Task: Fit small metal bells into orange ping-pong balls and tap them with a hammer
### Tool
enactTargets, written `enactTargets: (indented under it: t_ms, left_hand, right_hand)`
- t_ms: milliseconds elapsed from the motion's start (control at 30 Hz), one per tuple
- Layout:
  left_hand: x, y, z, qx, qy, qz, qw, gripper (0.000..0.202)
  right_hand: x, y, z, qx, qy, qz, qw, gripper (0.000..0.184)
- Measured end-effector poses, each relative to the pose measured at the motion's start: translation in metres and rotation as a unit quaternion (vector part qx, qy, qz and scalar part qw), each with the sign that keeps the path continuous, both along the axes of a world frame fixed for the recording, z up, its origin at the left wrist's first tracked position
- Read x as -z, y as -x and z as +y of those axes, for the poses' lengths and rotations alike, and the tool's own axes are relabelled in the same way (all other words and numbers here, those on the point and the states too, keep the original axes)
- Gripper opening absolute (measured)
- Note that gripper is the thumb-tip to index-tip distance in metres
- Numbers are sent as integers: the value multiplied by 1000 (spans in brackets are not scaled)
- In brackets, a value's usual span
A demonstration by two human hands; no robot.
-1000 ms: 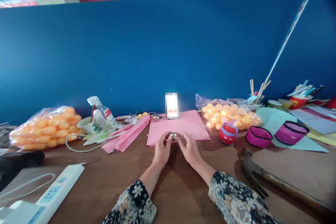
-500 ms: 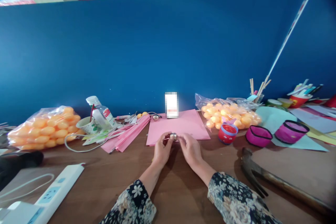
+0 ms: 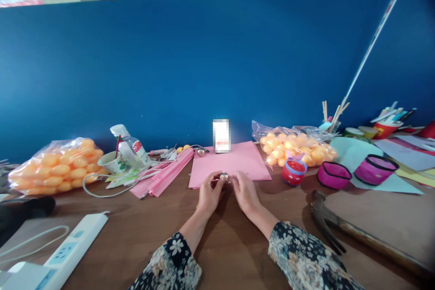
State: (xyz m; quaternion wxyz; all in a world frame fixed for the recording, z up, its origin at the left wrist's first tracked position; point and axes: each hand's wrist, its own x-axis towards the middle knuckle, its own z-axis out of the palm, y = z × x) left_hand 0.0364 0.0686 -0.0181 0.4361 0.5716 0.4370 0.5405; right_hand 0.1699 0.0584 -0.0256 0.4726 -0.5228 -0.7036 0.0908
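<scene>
My left hand (image 3: 210, 194) and my right hand (image 3: 245, 191) meet over the near edge of a pink paper sheet (image 3: 231, 162) on the wooden table (image 3: 224, 249). Between their fingertips sits a small shiny metal ball, like a bell (image 3: 224, 176). Both hands pinch it from either side, fingers curled. A second small metal bell (image 3: 201, 151) lies at the sheet's far left corner. Floral sleeves cover both forearms.
Bags of orange balls lie at the left (image 3: 56, 165) and right (image 3: 295, 147). A red cup (image 3: 294, 172), two magenta cups (image 3: 353, 172), a hammer (image 3: 353, 233), a power strip (image 3: 64, 253), a bottle (image 3: 129, 145), folded pink paper (image 3: 163, 174) and a blue wall behind surround the hands.
The hands keep pinching the small metal ball and have barely shifted; the view drifted slightly.
</scene>
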Motion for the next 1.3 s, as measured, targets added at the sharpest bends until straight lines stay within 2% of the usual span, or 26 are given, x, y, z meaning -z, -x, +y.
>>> enactTargets:
  t_ms: [1300]
  left_hand:
    - [0,-1,-1,10,14,-8,1000,33]
  right_hand:
    - [-1,2,-1,12,38,15,999,17]
